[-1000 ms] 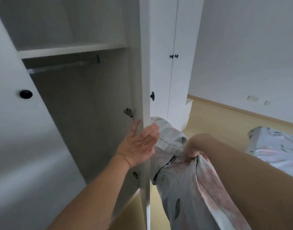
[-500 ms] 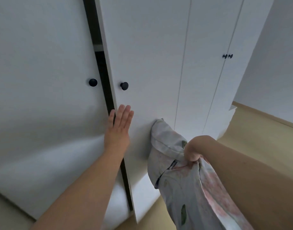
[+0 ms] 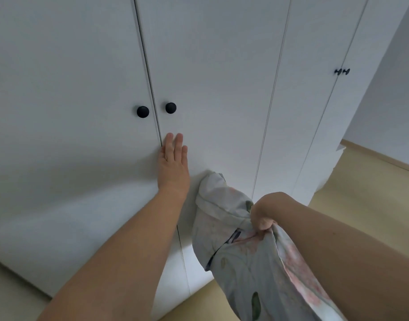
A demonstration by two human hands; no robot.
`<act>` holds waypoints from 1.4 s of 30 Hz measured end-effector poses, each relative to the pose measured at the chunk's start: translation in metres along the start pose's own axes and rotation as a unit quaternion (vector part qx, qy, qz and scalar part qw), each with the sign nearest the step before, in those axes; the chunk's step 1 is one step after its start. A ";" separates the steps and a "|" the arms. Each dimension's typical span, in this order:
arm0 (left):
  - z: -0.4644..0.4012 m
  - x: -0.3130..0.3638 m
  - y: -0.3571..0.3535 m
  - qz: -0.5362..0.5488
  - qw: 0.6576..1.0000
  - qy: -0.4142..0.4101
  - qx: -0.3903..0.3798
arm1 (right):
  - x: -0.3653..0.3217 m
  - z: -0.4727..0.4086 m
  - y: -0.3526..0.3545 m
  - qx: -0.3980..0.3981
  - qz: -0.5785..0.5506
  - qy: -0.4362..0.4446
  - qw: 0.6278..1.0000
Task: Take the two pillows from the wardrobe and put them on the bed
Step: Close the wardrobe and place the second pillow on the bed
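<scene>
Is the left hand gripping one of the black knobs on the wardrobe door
No, the left hand lies flat with straight fingers against the wardrobe door, below the black knobs and touching neither.

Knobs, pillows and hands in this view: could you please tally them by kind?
Black knobs: 4 (two by the left hand, two far right)
Pillows: 1
Hands: 2 (left hand, right hand)
Total: 7
</scene>
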State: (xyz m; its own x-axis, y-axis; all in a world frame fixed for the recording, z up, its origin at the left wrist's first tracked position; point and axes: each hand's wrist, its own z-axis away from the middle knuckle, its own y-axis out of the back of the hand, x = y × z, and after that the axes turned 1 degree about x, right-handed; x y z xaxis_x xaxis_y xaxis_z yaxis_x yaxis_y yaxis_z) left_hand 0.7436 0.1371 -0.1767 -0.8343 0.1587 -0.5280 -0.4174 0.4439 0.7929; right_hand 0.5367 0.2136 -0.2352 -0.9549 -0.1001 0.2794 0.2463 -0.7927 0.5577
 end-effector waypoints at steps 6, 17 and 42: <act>-0.005 0.009 -0.010 0.009 1.000 0.009 0.000 | 0.001 -0.016 -0.002 0.014 -0.005 0.002 1.000; -0.010 0.033 0.001 0.162 0.976 -0.140 0.039 | 0.035 -0.002 -0.016 0.061 -0.092 -0.010 0.994; -0.069 0.470 0.295 0.232 0.737 -0.631 0.066 | 0.381 0.145 -0.261 0.178 -0.414 -0.322 0.833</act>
State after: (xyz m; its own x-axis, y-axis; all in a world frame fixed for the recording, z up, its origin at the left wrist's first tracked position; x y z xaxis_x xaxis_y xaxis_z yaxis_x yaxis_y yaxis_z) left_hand 0.2040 0.2818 -0.1704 0.1588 0.9778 -0.1370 -0.0847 0.1518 0.9848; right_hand 0.1328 0.4696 -0.1613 -0.5641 0.8255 -0.0193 -0.3090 -0.1894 0.9320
